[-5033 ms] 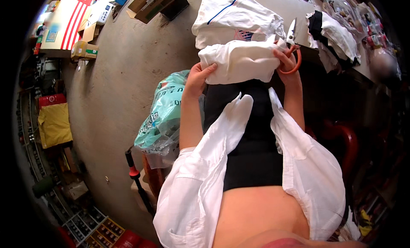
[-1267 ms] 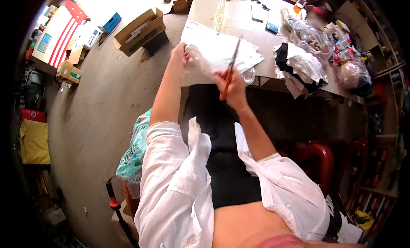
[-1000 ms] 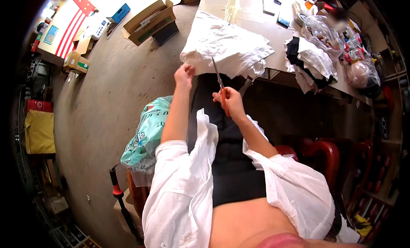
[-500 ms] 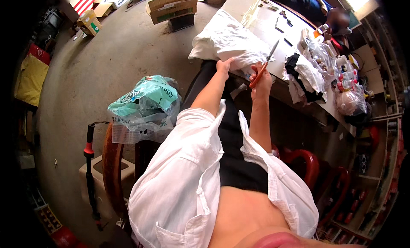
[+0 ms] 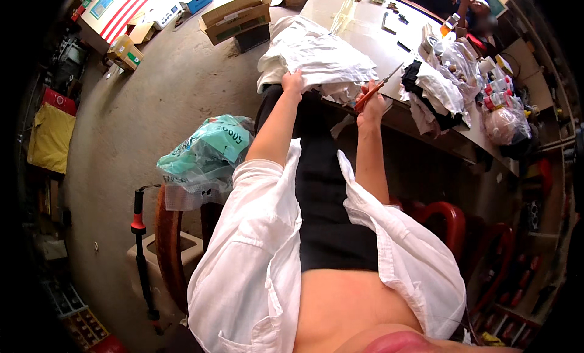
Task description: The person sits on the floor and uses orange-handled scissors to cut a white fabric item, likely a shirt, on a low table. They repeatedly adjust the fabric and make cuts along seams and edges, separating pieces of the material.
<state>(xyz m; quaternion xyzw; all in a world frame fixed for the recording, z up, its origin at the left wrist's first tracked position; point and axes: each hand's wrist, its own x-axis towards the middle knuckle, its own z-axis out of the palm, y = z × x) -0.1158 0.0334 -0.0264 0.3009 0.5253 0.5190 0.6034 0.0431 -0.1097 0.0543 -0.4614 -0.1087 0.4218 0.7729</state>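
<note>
Scissors (image 5: 379, 86) (in the right hand (image 5: 373, 114)), long axis diagonal, tips forward-right.

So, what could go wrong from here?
The scissors in the right hand point toward the cloth pile, so they might snag it. The white cloth overhangs the table edge and could slip off. The left hand, at that cloth, might get nicked if the scissors swing over.

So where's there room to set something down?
The table has a bare patch between the white cloth and the dark flat thing, just beyond the scissors. Floor between the carton and green bag looks open too. Right of the scissors it's crowded: scraps, plastic bag, bottle.
</note>
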